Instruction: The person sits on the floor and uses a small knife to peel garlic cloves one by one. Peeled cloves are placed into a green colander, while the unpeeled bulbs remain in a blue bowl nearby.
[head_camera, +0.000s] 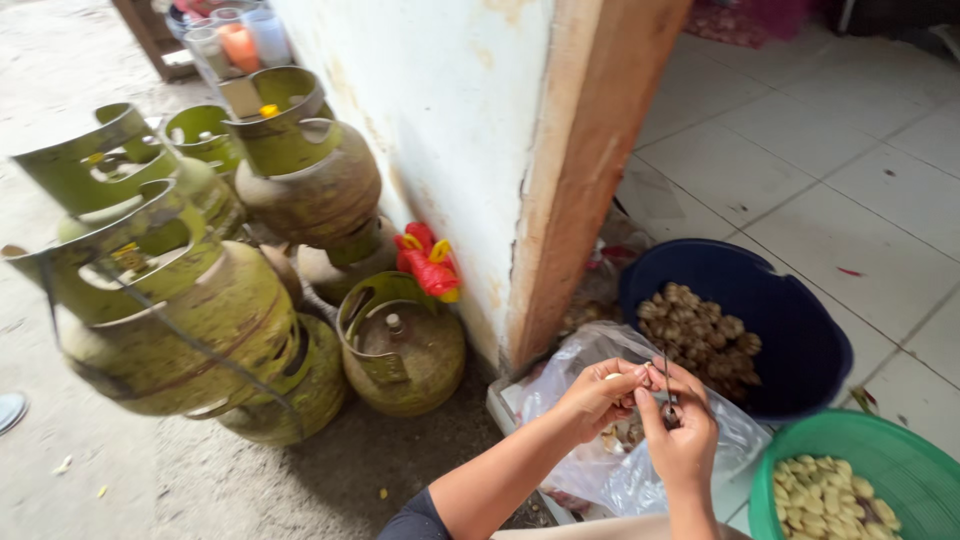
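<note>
My left hand (598, 397) pinches a small pale kernel at its fingertips. My right hand (682, 435) grips a thin dark blade (666, 378) that points upward and meets the kernel. Both hands touch each other above a clear plastic bag (600, 475) holding scraps. Just behind them sits a dark blue basin (800, 340) with a heap of brown, rough-shelled nuts (700, 330). At the lower right, a green basin (900, 450) holds several pale yellow peeled kernels (825, 497).
Several worn green gas cylinders (180, 320) are stacked on the concrete at left, one (400, 345) close to the wall corner. A red and yellow bag (428, 262) leans on the white wall by a wooden post (590, 170). White floor tiles (800, 150) spread at right.
</note>
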